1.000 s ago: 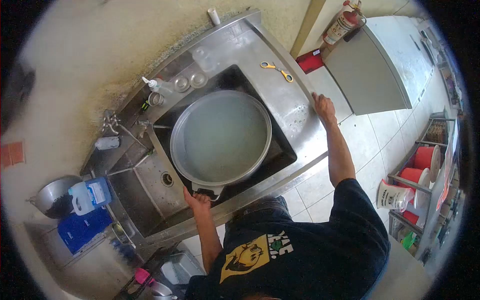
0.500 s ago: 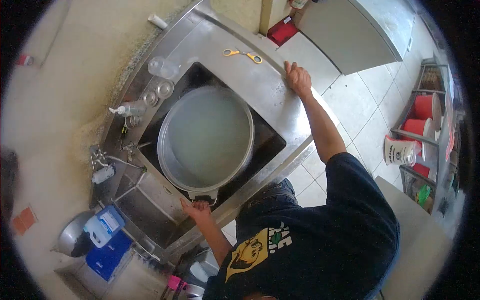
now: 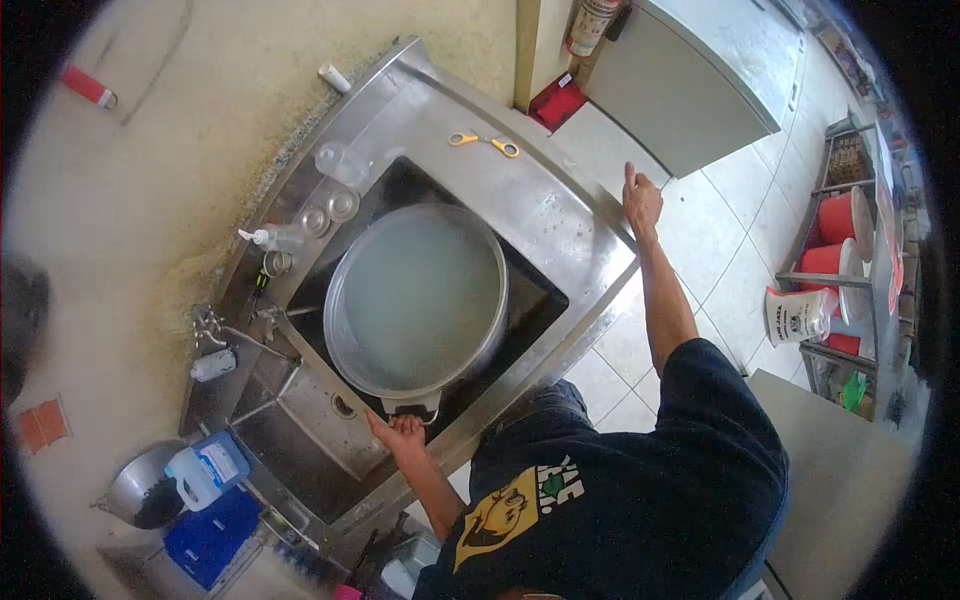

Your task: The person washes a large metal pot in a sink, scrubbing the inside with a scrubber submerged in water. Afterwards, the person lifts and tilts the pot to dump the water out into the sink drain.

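A large round metal pot point(image 3: 345, 365) with cloudy, pale greenish liquid point(image 3: 420, 290) inside stands on a black square panel point(image 3: 535, 300) in the steel counter. My left hand point(image 3: 402, 436) is at the pot's near handle point(image 3: 415, 405), its fingers closed around it. Past the counter's right edge, my right hand point(image 3: 643, 203) is in the air over the tiled floor, holding nothing, with one finger stretched out and the others loosely bent. Yellow-handled scissors point(image 3: 483, 144) lie opened on the steel counter point(image 3: 520, 195), beyond the pot.
Left of the pot are a clear plastic container point(image 3: 340, 163), round lids point(image 3: 343, 205) and a pump bottle point(image 3: 275, 237). A sink point(image 3: 325, 420) with a faucet point(image 3: 210, 325) adjoins. Blue-labelled jug point(image 3: 205, 470) lower left; shelf rack point(image 3: 830, 278) with red buckets point(image 3: 845, 215) at right.
My right hand has left the counter's edge and moved outward over the floor. My left hand stays at the pot's handle. The view has shifted slightly.
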The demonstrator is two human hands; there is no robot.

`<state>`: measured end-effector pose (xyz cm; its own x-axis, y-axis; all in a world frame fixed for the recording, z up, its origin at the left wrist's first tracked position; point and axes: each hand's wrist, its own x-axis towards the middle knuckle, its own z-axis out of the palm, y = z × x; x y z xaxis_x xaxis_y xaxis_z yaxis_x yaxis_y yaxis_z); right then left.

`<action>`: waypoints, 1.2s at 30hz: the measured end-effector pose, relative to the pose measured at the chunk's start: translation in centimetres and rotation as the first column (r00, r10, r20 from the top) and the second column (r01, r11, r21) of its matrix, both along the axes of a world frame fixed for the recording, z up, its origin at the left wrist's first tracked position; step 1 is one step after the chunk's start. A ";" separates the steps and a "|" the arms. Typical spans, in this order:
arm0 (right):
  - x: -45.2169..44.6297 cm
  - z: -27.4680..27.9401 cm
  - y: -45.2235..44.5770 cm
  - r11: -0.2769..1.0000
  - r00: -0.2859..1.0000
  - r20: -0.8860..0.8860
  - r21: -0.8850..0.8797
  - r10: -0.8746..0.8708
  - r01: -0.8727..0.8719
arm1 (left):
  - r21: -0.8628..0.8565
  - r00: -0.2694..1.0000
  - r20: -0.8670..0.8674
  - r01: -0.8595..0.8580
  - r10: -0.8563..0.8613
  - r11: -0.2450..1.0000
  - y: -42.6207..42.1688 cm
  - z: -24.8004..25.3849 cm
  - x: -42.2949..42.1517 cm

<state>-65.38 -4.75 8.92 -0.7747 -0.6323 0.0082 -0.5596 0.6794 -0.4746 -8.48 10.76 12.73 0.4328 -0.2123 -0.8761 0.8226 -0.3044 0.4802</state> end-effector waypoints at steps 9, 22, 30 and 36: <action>0.3 -9.5 -4.9 0.762 0.745 -0.171 0.215 0.645 -0.611 | 0.007 0.989 0.146 0.037 -0.037 0.999 0.0 -0.6 0.9; 3.6 -10.2 -6.7 0.828 0.567 -0.767 -0.083 0.302 -0.554 | -0.360 0.988 0.086 -0.088 0.127 0.929 1.1 -0.7 0.0; 4.4 -7.6 -6.9 0.876 0.779 -0.412 0.114 0.472 -0.469 | -0.612 0.962 -0.005 -0.219 0.274 0.760 1.8 -2.2 -0.6; 4.8 -6.0 -7.3 0.886 0.866 -0.194 0.142 0.462 -0.441 | -0.644 0.931 -0.044 -0.304 0.363 0.702 1.5 -1.7 -1.8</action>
